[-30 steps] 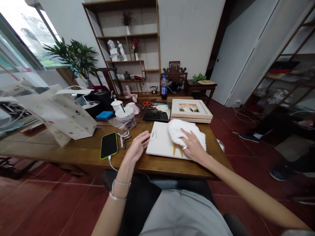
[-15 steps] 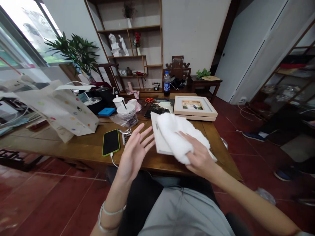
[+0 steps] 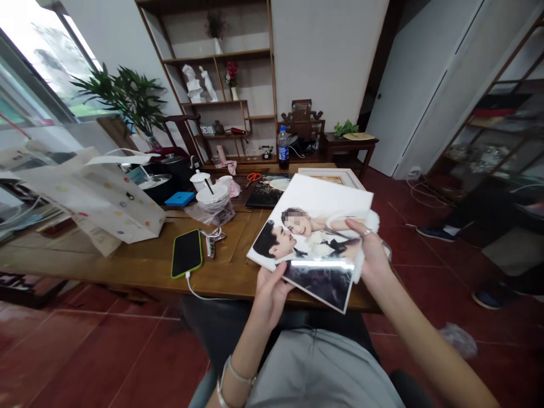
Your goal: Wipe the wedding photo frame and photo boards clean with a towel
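I now have the panel [image 3: 314,241] lifted off the tabletop [image 3: 233,235] and gripped in both hands, its glossy photo side turned up to my head view. A second ago it lay flat with a white side up, small print at its left, while the right hand pressed the cloth on it; half a second ago it was tipping up with the cloth across it and the left hand spread and empty beside it. Now the left hand [image 3: 272,292] has come in at the lower left edge: thumb on the photo side, fingers curled beneath, grasping the panel. The right hand [image 3: 369,249] grasps the right edge, thumb on the front, the other fingers mostly hidden. The cloth [image 3: 374,220] has gone from the upper side to behind the panel, showing as a white strip by that hand; I can't tell how firmly it is pinched there. The panel slants over the near part of the tabletop, one corner jutting past the edge, and it hides much of the frame [image 3: 353,177], which I saw in full before. The phone [image 3: 187,254], cup [image 3: 212,194] and bottle [image 3: 283,148] haven't moved.
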Demonstrator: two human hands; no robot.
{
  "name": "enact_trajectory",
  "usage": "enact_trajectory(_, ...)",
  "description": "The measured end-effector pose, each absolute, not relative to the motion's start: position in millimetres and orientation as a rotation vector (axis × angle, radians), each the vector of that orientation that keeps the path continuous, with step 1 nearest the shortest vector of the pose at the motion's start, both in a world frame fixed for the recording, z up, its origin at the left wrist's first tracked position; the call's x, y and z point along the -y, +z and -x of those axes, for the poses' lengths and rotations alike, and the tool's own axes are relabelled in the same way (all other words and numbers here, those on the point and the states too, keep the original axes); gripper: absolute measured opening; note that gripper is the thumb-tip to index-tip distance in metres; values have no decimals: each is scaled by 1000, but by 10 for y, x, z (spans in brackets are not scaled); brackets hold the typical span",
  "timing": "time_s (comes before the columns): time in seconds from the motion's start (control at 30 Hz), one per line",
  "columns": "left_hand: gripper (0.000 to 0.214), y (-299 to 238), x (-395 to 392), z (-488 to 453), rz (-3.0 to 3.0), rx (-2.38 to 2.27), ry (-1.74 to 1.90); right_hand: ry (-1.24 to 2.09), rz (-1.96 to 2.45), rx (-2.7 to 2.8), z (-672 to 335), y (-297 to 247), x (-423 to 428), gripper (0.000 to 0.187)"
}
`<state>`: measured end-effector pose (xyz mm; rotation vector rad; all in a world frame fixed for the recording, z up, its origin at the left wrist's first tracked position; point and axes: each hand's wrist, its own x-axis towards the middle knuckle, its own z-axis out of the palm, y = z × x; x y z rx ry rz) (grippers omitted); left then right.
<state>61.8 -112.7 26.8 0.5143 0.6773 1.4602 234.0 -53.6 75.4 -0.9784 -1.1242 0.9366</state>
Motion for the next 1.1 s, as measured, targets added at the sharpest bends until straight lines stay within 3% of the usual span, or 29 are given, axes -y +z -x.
enact_trajectory(0.1,45,189,1157,-590,-407,-728,1489,1074,1037,1022,-2317,656,548,34)
enact_trajectory(0.2,38,172,1148,-449,-358,-763,1508,985,1096,907,-2441,637,555,33)
enact_trajectory(0.3,32,243,1146,-258,-344,-790,1565,558,1175,963,-2750,694,608,28)
enact_trajectory(0.4,35,316,1158,-111,-362,-824,1657,9,1228,1390,-3068,739,718,7)
enact_trajectory(0.47,36,329,1165,-56,-367,-874,1728,-177,1197,1803,-3169,705,784,15)
enact_trajectory(0.6,36,287,1153,-9,-344,-926,1775,-125,1164,2438,-3094,508,847,22)
enact_trajectory(0.7,34,255,1122,5,-302,-959,1771,74,1201,2676,-3022,481,907,16)
enact_trajectory(0.8,38,236,1089,-2,-253,-976,1767,285,1257,2734,-3031,735,992,33)
enact_trajectory(0.87,43,216,1069,-18,-225,-974,1768,333,1254,2700,-3017,1003,973,31)
enact_trajectory(0.97,47,170,1047,-47,-221,-984,1763,252,1114,2576,-2844,1348,687,25)
enact_trajectory(1.1,45,130,1047,-74,-204,-1017,1766,66,1039,2549,-2299,1458,-124,33)
